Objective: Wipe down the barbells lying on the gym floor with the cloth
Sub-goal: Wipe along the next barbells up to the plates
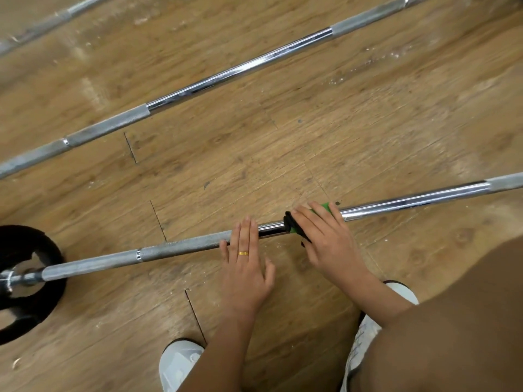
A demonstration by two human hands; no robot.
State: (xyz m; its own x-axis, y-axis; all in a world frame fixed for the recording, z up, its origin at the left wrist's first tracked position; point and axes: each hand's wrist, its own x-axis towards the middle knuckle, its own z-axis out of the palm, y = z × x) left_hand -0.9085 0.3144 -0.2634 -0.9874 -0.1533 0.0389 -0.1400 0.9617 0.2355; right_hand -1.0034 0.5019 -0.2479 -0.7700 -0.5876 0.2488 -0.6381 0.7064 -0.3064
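Three steel barbells lie on the wooden floor, all slanted from lower left to upper right. The nearest barbell (410, 200) crosses the lower half of the frame, with a shiny chrome middle, dull grey rough parts and a black plate (28, 321) on its end at the lower left edge; the second barbell (226, 75) crosses the middle, and the third barbell (56, 19), blurred, lies in the upper left corner. A green and black cloth (289, 223) is folded around the chrome part of the nearest barbell, right of centre, mostly covered by the right hand (325, 239) that presses on it.
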